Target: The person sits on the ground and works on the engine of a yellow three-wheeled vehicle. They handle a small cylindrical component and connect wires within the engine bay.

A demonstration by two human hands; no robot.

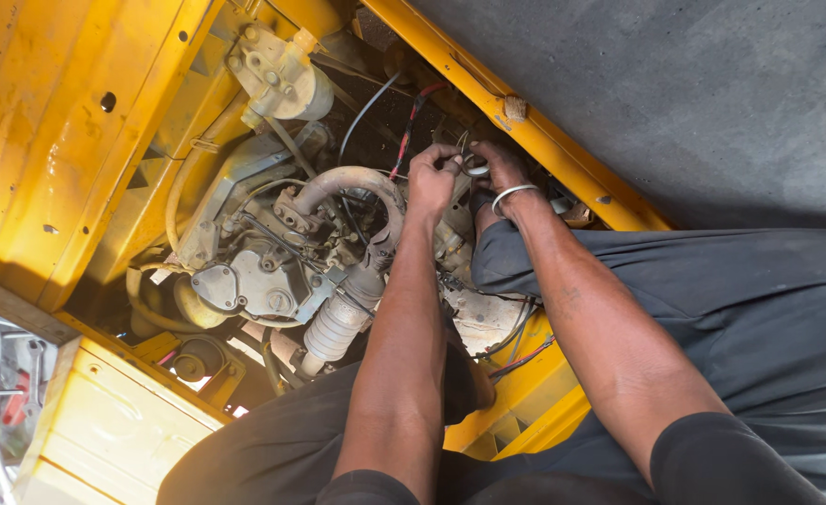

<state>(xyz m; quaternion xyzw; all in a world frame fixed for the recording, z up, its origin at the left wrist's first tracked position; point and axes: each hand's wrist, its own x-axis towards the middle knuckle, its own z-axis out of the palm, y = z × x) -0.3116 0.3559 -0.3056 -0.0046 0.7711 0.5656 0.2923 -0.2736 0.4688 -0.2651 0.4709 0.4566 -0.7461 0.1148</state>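
Engine block (263, 271): cast metal, dull grey, grimy and matt with oily film. Curved hose (352, 182) above the engine block: rubber-like, dusty beige, matt. Ribbed cylinder (338, 323) at the block's lower right: pale, ridged, dust-coated. Body panels (67, 122) left of the block: painted sheet metal, yellow, scuffed, slightly glossy with rust specks. Frame rail (544, 140) right of the block: yellow painted metal, chipped. Wires (413, 117) above the block: red and black plastic insulation, smooth. Bangle (511, 194) on the right wrist: polished metal, bright. Trousers (768, 309) right of the block: dark grey woven cloth, matt. Floor (712, 93) beyond the rail: rough grey concrete.
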